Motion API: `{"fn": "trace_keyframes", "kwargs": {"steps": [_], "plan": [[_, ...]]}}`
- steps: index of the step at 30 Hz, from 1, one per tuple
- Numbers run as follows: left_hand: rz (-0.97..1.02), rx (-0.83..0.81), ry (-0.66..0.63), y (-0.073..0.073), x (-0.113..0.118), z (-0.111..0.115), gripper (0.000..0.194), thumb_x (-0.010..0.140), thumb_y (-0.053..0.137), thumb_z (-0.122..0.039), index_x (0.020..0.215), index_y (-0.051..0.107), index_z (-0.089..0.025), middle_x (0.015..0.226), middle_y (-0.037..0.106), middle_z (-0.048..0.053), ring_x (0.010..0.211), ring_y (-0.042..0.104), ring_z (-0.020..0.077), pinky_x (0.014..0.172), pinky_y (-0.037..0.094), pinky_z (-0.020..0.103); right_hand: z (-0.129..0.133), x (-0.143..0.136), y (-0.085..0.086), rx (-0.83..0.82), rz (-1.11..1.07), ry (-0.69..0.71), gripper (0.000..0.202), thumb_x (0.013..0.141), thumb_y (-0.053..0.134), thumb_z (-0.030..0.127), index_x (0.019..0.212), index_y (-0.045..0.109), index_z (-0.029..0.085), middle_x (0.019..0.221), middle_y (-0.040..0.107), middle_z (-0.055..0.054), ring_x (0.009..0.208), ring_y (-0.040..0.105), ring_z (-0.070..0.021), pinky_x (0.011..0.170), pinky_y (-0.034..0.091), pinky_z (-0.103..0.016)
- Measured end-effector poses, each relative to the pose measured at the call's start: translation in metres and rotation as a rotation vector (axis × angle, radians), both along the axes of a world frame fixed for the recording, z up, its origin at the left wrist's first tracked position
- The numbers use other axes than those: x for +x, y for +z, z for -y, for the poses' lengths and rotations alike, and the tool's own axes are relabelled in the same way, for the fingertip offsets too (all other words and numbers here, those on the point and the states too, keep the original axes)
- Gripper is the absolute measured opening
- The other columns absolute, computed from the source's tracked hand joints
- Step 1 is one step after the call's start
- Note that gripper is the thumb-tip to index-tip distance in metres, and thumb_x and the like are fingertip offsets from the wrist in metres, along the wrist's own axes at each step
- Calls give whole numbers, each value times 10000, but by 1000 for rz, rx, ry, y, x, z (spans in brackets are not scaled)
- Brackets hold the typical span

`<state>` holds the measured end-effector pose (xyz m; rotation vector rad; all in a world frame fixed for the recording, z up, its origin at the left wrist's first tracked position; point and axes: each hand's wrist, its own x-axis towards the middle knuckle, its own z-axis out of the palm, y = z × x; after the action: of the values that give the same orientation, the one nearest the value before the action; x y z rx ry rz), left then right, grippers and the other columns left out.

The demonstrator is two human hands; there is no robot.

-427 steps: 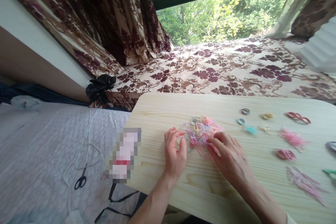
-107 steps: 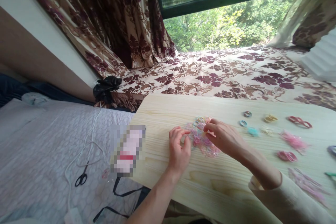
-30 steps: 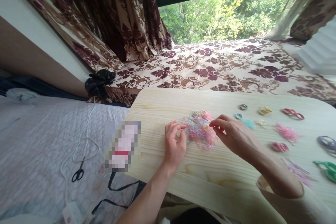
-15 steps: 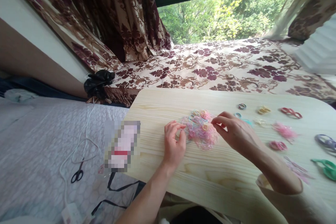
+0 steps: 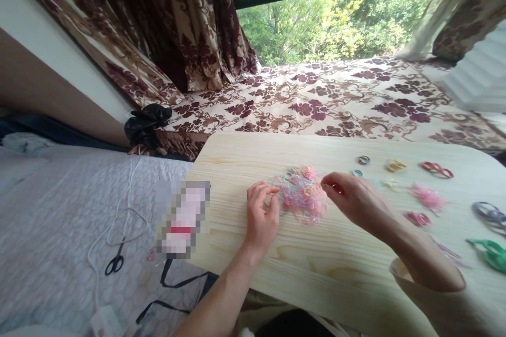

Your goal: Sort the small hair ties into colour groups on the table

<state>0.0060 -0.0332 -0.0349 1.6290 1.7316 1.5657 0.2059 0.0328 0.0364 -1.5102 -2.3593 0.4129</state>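
Observation:
A loose pile of small pastel elastic bands (image 5: pixel 302 200), pink, lilac, blue and yellow, lies in the middle of the wooden table (image 5: pixel 237 163). At its left edge rests my left hand (image 5: pixel 262 216), fingers curved and apart from the thumb, with nothing seen in it. My right hand (image 5: pixel 351 195) is at the pile's right edge, thumb and forefinger pinched together; whatever is between them is too small to make out. Around that hand lie a light blue band (image 5: pixel 357 173), a dark band (image 5: pixel 364 160), yellow bands (image 5: pixel 396 165) and a pink tuft of bands (image 5: pixel 427 196).
Further right are red hair ties (image 5: pixel 437 169), pink ties (image 5: pixel 417 218), purple ties (image 5: pixel 490 212) and green ties (image 5: pixel 492 254). A blurred-out pink item (image 5: pixel 185 220) lies at the table's left edge. Scissors (image 5: pixel 114 263) and a white cable (image 5: pixel 128 210) lie on the bed.
My right hand has shifted slightly right, its wrist turned a little and still pinched. My left hand stays in place beside the pile.

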Motion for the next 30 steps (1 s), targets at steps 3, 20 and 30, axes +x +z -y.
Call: {"fn": "trace_keyframes", "kwargs": {"steps": [3, 20, 30], "plan": [[0, -2, 2, 0, 0, 0, 186, 856, 505, -116, 860, 664, -214, 965, 692, 57, 1101, 593, 228, 1027, 470, 429, 3, 0, -3, -21, -44, 33, 208, 831, 488, 214, 786, 691, 205, 715, 715, -41, 600, 618, -160, 573, 414, -261], [-13, 32, -23, 0, -2, 1, 181, 862, 513, -100, 881, 659, -206, 959, 691, 54, 1094, 584, 217, 1015, 471, 407, 28, 22, -17, 16, -107, 66, 291, 863, 452, 234, 876, 741, 200, 839, 760, -68, 673, 689, -173, 599, 493, -264], [-9, 8, -13, -1, -2, 1, 174, 864, 518, -121, 892, 667, -206, 983, 692, 58, 1116, 577, 223, 1009, 473, 403, 46, 33, -6, 78, -87, 0, 275, 906, 443, 274, 860, 705, 203, 842, 744, -48, 588, 660, -140, 517, 461, -252]]}}
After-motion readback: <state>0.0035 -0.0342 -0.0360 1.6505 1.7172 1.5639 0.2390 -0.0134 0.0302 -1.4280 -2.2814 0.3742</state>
